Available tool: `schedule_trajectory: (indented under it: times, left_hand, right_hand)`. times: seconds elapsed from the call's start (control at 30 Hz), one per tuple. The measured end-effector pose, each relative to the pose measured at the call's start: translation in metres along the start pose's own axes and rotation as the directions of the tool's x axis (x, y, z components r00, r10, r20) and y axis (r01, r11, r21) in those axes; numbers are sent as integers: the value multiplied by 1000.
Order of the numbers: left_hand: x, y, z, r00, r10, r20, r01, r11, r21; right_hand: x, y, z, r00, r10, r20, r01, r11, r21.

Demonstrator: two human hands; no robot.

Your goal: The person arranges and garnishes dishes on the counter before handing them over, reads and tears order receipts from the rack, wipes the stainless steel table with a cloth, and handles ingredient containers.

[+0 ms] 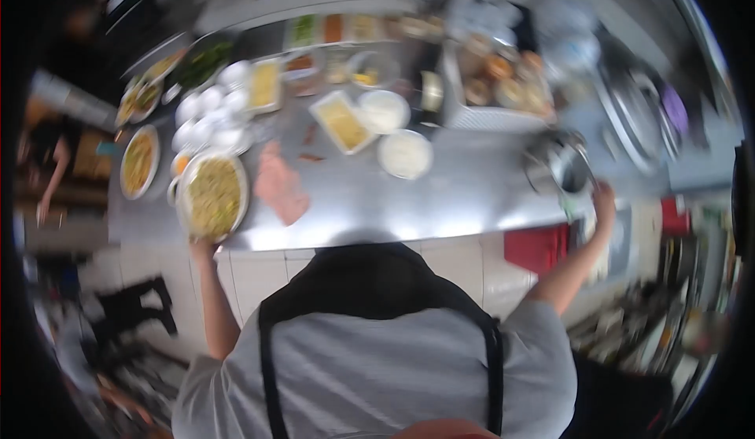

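at the left of the frame, by the near edge of a metal table [346,215], the person's left hand [203,248] holds a plate of food [212,195] by its lower rim, the fingers mostly hidden beneath it. the plate is oval and white, heaped with something yellowish, and it lies just below a cluster of white bowls [211,112]. toward the right of the frame, the right hand [603,197] is at the right side of a metal pot [543,167] that stands near the table's edge; the blur is too strong to tell whether the fingers are closed on it. beside the plate, left of the middle, lies a crumpled pink cloth [281,186]. above the middle, a tray of yellow food [343,121] sits tilted across the table next to two round tubs [405,154] with white contents. at the far left is another oval dish [140,162] of orange-yellow food. in the upper right, a white crate [491,116] holds a jumble of jars or bottles, too blurred to make out. below the pot, under the table's edge, a red box [536,249] shows near the floor.
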State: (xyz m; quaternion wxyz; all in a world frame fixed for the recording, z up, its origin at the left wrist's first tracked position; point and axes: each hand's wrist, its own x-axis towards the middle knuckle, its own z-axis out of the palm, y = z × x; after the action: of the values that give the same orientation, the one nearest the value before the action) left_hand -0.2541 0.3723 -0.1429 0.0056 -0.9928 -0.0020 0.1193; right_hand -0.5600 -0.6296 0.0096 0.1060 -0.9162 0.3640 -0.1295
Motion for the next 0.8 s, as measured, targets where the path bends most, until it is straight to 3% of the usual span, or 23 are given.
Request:
schedule_trajectory:
  times: [0.03, 0.07, 0.1, 0.17, 0.23, 0.27, 0.3, 0.37, 0.4, 0.43, 0.47, 0.5, 0.6, 0.67, 0.73, 0.8]
  left_hand:
    - [-10, 29, -31, 993, -78, 88, 61, 981, 186]
    - [-20, 52, -60, 946, -321, 38, 318, 904, -286]
    - [-31, 76, -90, 839, -543, -15, 367, 586, -723]
    - [-1, 27, -59, 842, -535, -66, 341, 622, -705]
    - [-7, 45, -114, 909, -416, -41, 269, 657, -705]
    - [10, 16, -87, 919, -348, -185, 207, 826, -525]
    - [4, 33, -128, 912, -387, 139, 378, 659, -650]
    - [25, 13, -123, 977, -202, -74, 150, 885, -441]
    - [42, 4, -114, 971, -185, -151, 109, 906, -410]
    - [45, 14, -146, 994, -87, -72, 55, 929, -367]
    - [66, 5, -134, 990, 20, -140, -76, 912, -404]
    - [80, 10, -132, 985, 110, -136, -150, 931, -331]
    - [128, 7, -117, 982, 183, -43, -188, 951, -245]
    - [154, 8, -110, 923, 371, -96, -383, 883, -272]
    - [141, 24, -145, 930, 362, -69, -367, 891, -268]
    - [141, 27, -161, 912, 409, 44, -360, 845, -396]
  right_hand:
    - [-16, -35, -12, 956, 232, 180, -293, 804, 517]
    - [-26, -55, -7, 972, 196, 133, -235, 739, 632]
    - [-33, -85, -1, 989, 136, 65, -143, 720, 679]
    - [-50, -173, 3, 999, 48, -2, -30, 656, 754]
    - [-55, -226, 26, 992, -93, 84, -17, 561, 828]
    - [-64, -255, 35, 981, -160, 114, -10, 539, 842]
    - [-74, -297, 44, 964, -237, 120, 28, 542, 840]
    - [-87, -361, 74, 888, -442, 128, 164, 563, 810]
    - [-109, -416, 71, 825, -529, 198, 152, 545, 825]
    - [-140, -497, 83, 696, -675, 244, 260, 554, 790]
    - [-155, -536, 88, 607, -765, 215, 401, 528, 749]
    - [-163, -560, 109, 562, -791, 240, 365, 498, 786]
    - [-200, -640, 142, 447, -872, 199, 401, 394, 827]
    - [-223, -682, 156, 411, -897, 161, 487, 365, 793]
    - [-240, -715, 167, 408, -902, 142, 542, 365, 757]
    - [-247, -739, 179, 311, -944, 113, 723, 312, 617]
